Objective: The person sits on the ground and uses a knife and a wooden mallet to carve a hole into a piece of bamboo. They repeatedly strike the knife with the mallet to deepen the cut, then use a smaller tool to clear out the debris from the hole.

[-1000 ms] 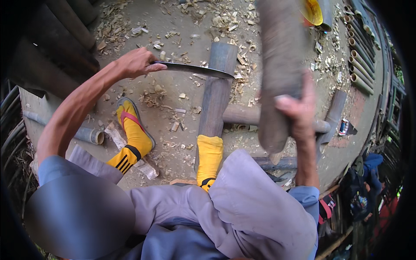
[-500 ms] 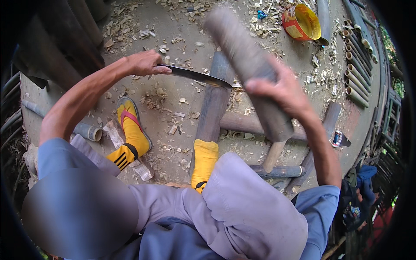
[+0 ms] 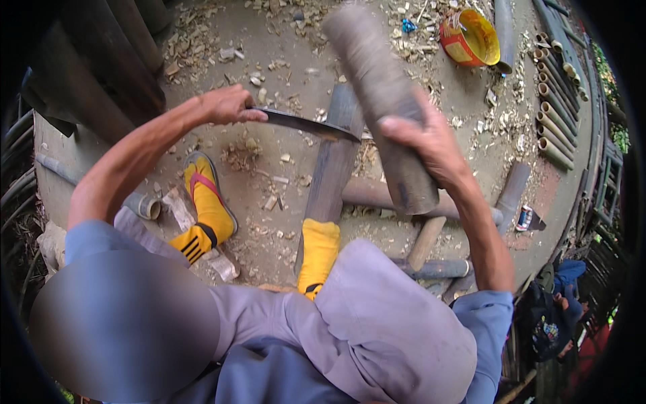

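My left hand [image 3: 225, 106] grips the handle of a long dark knife [image 3: 306, 125], its blade pointing right onto the top end of a split bamboo piece [image 3: 331, 165] that stands slanted under my yellow-socked right foot [image 3: 317, 250]. My right hand [image 3: 427, 143] holds a thick grey bamboo log [image 3: 382, 101] raised at a slant above the blade tip. My left foot [image 3: 205, 205], in a yellow sock and a sandal with a red strap, rests on the ground to the left.
Wood chips litter the dirt ground. Bamboo sections [image 3: 417, 200] lie behind the split piece, and cut tubes [image 3: 555, 121] are stacked at the right. A yellow and red tin [image 3: 470, 37] stands at the top. Dark poles [image 3: 101, 74] lean at the upper left.
My right hand has swung the grey log from upright at the right down and leftward toward the blade. The knife has stayed on the split bamboo's end.
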`<action>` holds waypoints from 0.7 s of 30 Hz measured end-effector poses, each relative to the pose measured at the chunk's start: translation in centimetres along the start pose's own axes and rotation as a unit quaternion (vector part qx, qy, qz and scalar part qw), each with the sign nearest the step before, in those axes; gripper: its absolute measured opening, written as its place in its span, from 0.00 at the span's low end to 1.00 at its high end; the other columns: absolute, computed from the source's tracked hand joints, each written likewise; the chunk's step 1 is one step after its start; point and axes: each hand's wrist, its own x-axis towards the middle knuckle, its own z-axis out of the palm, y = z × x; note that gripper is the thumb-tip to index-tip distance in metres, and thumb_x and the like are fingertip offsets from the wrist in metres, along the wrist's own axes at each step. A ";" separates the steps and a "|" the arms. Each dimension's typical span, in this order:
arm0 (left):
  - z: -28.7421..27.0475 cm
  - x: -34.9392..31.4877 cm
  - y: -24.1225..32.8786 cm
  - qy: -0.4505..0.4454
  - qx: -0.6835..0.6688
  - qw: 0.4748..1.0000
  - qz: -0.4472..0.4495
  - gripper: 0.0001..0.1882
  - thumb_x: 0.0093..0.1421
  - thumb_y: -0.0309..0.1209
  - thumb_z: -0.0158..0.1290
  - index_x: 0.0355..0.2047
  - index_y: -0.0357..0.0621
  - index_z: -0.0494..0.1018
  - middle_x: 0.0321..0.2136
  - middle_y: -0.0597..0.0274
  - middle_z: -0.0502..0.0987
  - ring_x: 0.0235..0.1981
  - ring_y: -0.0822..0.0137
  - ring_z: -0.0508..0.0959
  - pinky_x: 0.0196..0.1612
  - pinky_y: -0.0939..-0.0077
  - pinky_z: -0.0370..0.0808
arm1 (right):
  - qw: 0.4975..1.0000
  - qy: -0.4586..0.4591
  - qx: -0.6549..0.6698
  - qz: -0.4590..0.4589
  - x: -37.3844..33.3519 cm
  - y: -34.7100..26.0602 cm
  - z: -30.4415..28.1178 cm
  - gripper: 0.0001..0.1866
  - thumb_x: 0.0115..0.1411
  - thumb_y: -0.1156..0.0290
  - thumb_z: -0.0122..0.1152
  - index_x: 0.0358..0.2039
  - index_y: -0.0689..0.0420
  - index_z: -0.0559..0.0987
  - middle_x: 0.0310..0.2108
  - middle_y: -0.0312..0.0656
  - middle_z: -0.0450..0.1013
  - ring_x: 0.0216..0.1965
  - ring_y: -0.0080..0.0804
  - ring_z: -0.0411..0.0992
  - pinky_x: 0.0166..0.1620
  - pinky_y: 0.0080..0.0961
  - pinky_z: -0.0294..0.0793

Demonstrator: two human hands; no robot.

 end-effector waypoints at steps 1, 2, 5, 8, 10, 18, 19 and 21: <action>-0.6 0.0 -0.6 0.006 0.004 1.000 -0.013 0.38 0.59 0.61 0.46 0.20 0.31 0.74 0.13 0.42 0.69 0.18 0.48 0.72 0.26 0.58 0.69 | 0.997 0.035 0.050 -0.052 -0.2 -2.8 0.0 0.55 0.43 0.46 0.72 0.63 0.61 0.54 0.53 0.58 0.64 0.51 0.42 0.69 0.55 0.35 0.69; -0.5 -0.1 -0.5 0.002 0.000 1.000 -0.007 0.38 0.59 0.61 0.45 0.18 0.31 0.73 0.12 0.45 0.67 0.16 0.50 0.71 0.25 0.59 0.68 | 0.980 0.074 0.146 -0.112 -0.6 -4.6 0.2 0.56 0.43 0.52 0.75 0.63 0.58 0.50 0.50 0.56 0.66 0.50 0.39 0.69 0.51 0.36 0.74; -0.6 0.2 -0.3 0.019 0.013 1.000 -0.007 0.39 0.59 0.62 0.45 0.16 0.30 0.71 0.10 0.47 0.66 0.15 0.51 0.70 0.24 0.59 0.68 | 0.923 0.238 0.182 -0.241 -0.7 -1.1 2.2 0.59 0.42 0.51 0.75 0.63 0.57 0.44 0.45 0.52 0.67 0.47 0.40 0.71 0.48 0.37 0.75; -0.9 0.8 0.0 0.031 0.018 0.999 -0.004 0.39 0.59 0.62 0.44 0.18 0.30 0.73 0.11 0.46 0.66 0.16 0.51 0.70 0.23 0.59 0.68 | 0.988 -0.013 -0.152 0.020 -1.5 6.5 2.9 0.55 0.41 0.48 0.72 0.62 0.66 0.56 0.53 0.59 0.65 0.57 0.48 0.64 0.59 0.38 0.61; 0.1 0.3 0.2 0.035 0.006 0.999 -0.001 0.39 0.59 0.62 0.45 0.18 0.30 0.73 0.11 0.46 0.66 0.16 0.51 0.70 0.23 0.59 0.67 | 0.984 -0.116 -0.107 0.079 -1.1 6.6 1.5 0.55 0.42 0.49 0.71 0.63 0.66 0.55 0.55 0.60 0.64 0.55 0.47 0.67 0.58 0.37 0.63; -0.1 0.6 -0.4 0.018 -0.004 1.000 0.006 0.39 0.58 0.62 0.46 0.20 0.29 0.74 0.10 0.44 0.64 0.15 0.49 0.70 0.24 0.58 0.67 | 0.993 0.028 -0.109 -0.026 -2.7 6.1 2.9 0.52 0.43 0.48 0.69 0.64 0.57 0.55 0.51 0.59 0.68 0.53 0.45 0.68 0.55 0.37 0.66; -0.3 0.8 -0.3 0.017 0.002 1.000 0.005 0.39 0.59 0.61 0.46 0.20 0.29 0.74 0.10 0.43 0.64 0.15 0.48 0.70 0.24 0.57 0.67 | 0.983 -0.030 -0.184 -0.001 -2.5 7.8 2.5 0.52 0.43 0.45 0.67 0.64 0.56 0.55 0.51 0.60 0.68 0.52 0.48 0.69 0.55 0.38 0.66; 0.0 0.8 -0.5 -0.008 -0.056 0.998 -0.016 0.33 0.52 0.58 0.54 0.25 0.30 0.75 0.14 0.50 0.72 0.17 0.54 0.73 0.25 0.62 0.70 | 0.975 -0.140 -0.147 0.096 -0.9 6.9 1.1 0.56 0.42 0.40 0.65 0.64 0.60 0.53 0.51 0.63 0.68 0.52 0.51 0.69 0.56 0.38 0.65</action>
